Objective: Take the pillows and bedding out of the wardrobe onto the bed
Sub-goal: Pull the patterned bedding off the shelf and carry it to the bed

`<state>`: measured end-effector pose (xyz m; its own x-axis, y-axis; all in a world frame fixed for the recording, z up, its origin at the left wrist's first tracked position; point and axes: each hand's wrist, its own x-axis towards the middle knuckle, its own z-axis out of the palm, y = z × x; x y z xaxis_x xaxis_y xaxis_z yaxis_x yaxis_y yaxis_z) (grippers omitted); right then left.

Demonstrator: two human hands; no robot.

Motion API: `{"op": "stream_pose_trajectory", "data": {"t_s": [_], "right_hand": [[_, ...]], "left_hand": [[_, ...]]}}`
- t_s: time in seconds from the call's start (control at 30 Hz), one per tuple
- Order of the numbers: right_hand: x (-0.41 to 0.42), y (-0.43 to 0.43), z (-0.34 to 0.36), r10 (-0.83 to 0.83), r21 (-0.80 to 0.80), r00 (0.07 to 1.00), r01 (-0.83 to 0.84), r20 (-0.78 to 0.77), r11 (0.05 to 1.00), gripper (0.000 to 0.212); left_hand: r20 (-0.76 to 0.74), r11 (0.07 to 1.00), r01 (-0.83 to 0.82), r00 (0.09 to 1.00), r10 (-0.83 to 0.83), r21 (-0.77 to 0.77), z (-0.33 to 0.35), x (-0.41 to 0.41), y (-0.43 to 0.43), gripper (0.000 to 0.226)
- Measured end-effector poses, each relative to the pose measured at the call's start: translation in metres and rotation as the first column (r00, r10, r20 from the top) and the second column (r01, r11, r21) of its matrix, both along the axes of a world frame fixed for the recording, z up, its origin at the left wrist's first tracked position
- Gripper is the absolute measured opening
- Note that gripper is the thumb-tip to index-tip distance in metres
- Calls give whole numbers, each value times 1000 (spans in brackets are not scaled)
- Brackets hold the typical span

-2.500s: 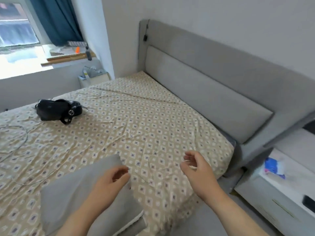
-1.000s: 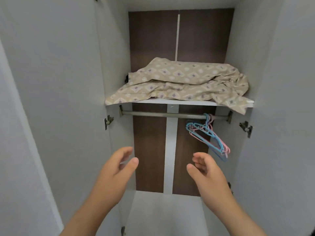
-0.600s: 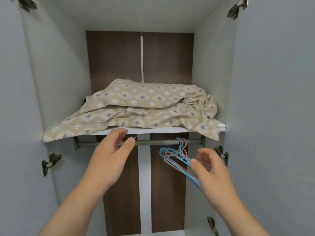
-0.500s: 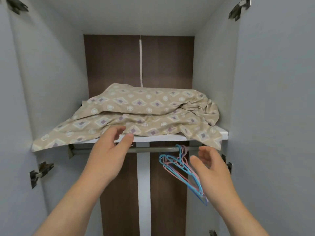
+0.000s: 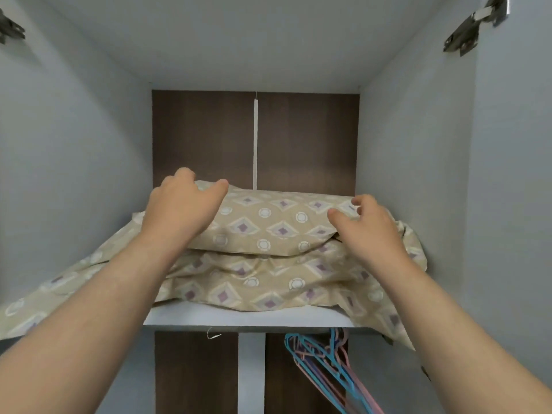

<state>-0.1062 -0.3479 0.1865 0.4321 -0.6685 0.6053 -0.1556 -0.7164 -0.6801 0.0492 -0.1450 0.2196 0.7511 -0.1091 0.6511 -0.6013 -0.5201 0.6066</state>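
Two beige pillows with a purple diamond print lie stacked on the white wardrobe shelf [image 5: 248,319]. The top pillow [image 5: 268,225] rests on the lower one [image 5: 257,289], whose loose cover hangs over the shelf's left and right ends. My left hand [image 5: 182,204] lies on the top pillow's far left corner, fingers curled over its back edge. My right hand [image 5: 369,225] is at the pillow's right end, thumb and fingers apart, fingertips touching the fabric. Neither hand has closed around the pillow.
Grey wardrobe side walls close in on both sides, with door hinges [image 5: 469,28] up high. The brown back panel [image 5: 206,135] stands behind the pillows. Blue and pink hangers [image 5: 325,366] dangle under the shelf at the right.
I turned from the bed to the open wardrobe. Both hands rose from below the shelf edge onto the two ends of the top pillow, and the view came closer.
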Motion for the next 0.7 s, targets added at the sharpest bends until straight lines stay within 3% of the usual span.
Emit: {"op": "stream_pose_trajectory", "data": {"t_s": [0.17,0.3,0.37,0.43,0.57,0.7], "right_hand": [[65,-43,37,-191,-120,968,172,-166,978,72],[100,-74,61,-331,-164,913,298,-240,940,77],[114,-93,66,-374,-138,875,348,-308,927,84],[124,-112,65,-382,-97,833,376,-400,921,90],[140,-131,62,-240,7,806,289,-541,957,82],[150,-138,58,83,264,724,140,-684,954,57]], "left_hand": [[-29,977,-131,990,138,170,29,64,-38,78],[-153,930,-195,956,251,311,35,120,-54,94],[-223,929,-125,952,211,349,26,144,-61,96],[-253,929,-27,959,128,369,13,158,-65,84],[-244,910,-80,950,193,406,6,174,-72,83],[-157,861,-193,942,296,470,4,174,-83,79]]}}
